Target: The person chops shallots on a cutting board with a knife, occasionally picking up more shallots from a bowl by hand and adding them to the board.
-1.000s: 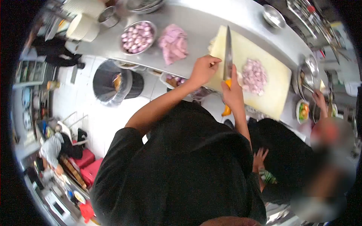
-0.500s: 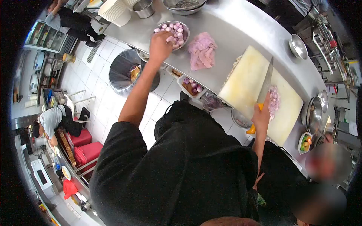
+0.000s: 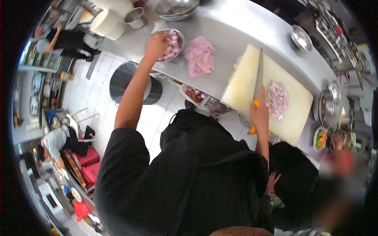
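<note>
My left hand (image 3: 158, 44) is at a metal bowl (image 3: 180, 41) of peeled shallots (image 3: 173, 44), fingers curled down over them. Its fingertips are blurred, so what they grip cannot be made out. In my right hand (image 3: 260, 116) is a knife (image 3: 258, 78) with a yellow handle, its blade lying along the cutting board (image 3: 297, 118) and pointing away from me. Chopped shallots (image 3: 278, 99) form a pile just right of the blade. Between the bowl and the board lies a crumpled pink cloth (image 3: 199, 56).
Stacked white tubs (image 3: 105, 24) and a metal pot (image 3: 135, 18) stand at the counter's left end. A lined bin (image 3: 128, 84) and a container of unpeeled shallots (image 3: 195, 94) are below the edge. Another person's hand (image 3: 272, 183) is close on my right.
The view has shifted. My right hand with the knife has moved left of the chopped pile, which shows more fully. My left hand remains at the bowl.
</note>
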Tool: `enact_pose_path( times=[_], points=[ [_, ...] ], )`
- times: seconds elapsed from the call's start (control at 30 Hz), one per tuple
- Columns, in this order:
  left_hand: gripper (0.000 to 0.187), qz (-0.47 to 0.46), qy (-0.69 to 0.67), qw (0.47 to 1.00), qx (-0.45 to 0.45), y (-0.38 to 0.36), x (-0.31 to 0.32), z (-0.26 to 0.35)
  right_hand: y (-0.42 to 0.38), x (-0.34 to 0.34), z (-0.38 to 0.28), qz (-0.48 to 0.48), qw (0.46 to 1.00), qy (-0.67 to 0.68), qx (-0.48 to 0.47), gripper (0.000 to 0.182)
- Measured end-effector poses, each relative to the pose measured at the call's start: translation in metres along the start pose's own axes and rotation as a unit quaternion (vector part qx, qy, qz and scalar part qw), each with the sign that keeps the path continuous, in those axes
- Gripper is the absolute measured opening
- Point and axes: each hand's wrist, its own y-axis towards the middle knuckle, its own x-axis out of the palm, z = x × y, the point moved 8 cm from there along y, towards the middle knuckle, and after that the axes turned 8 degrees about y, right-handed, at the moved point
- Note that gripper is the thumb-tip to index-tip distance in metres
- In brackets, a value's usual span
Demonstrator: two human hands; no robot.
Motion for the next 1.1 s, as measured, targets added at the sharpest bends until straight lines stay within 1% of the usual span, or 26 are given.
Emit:
enact_pose_path(
  times=[0.03,0.07,0.13,0.17,0.23,0.3,0.4,0.43,0.53,0.63,0.73,0.83,0.97,1.03,1.1],
  points=[
    [0.031,0.002,-0.043,0.999,-0.009,0.001,-0.004,0.018,0.001,-0.001,-0.006,-0.009,1.000,-0.006,0.018,0.086],
    [0.030,-0.015,-0.102,0.995,0.002,-0.003,0.001,0.045,0.000,-0.001,-0.007,-0.021,0.999,-0.015,0.037,0.086],
    [0.028,-0.042,-0.216,0.975,0.021,-0.011,0.009,0.111,-0.001,-0.002,-0.006,-0.011,0.999,-0.011,0.050,0.082],
    [0.027,-0.102,-0.255,0.961,0.044,-0.024,0.014,0.154,-0.001,-0.002,-0.006,-0.008,0.999,-0.009,0.051,0.081],
    [0.021,-0.186,-0.268,0.942,0.078,-0.052,0.049,0.218,0.000,-0.001,-0.006,-0.010,0.998,-0.018,0.053,0.083],
    [0.019,-0.245,-0.345,0.900,0.100,-0.076,0.084,0.268,-0.001,-0.003,-0.008,-0.016,0.998,-0.013,0.054,0.083],
    [0.019,-0.259,-0.327,0.895,0.159,-0.092,0.118,0.309,-0.006,-0.008,-0.013,-0.023,0.998,0.005,0.052,0.081],
    [0.017,-0.221,-0.326,0.899,0.192,-0.092,0.123,0.315,-0.007,-0.008,-0.012,-0.022,0.999,0.004,0.048,0.080],
    [0.016,-0.149,-0.319,0.917,0.185,-0.093,0.126,0.315,-0.010,-0.011,-0.022,-0.023,0.999,0.004,0.032,0.079],
    [0.015,-0.161,-0.328,0.925,0.104,-0.092,0.126,0.309,-0.010,-0.008,-0.021,-0.026,0.999,-0.002,0.023,0.079],
    [0.014,-0.118,-0.326,0.932,0.103,-0.094,0.125,0.307,-0.010,-0.006,-0.021,-0.035,0.999,-0.015,0.030,0.079],
    [0.013,-0.084,-0.318,0.934,0.140,-0.093,0.120,0.310,-0.009,-0.010,-0.025,-0.045,0.998,-0.033,0.034,0.080],
    [0.013,-0.088,-0.319,0.935,0.127,-0.092,0.123,0.311,-0.008,-0.012,-0.027,-0.041,0.998,-0.042,0.016,0.080],
    [0.014,-0.093,-0.334,0.932,0.107,-0.093,0.127,0.310,-0.009,-0.013,-0.028,-0.048,0.998,-0.041,0.022,0.080],
    [0.013,-0.097,-0.333,0.931,0.109,-0.093,0.130,0.310,-0.010,-0.017,-0.031,-0.056,0.997,-0.038,0.029,0.080]
  ],
)
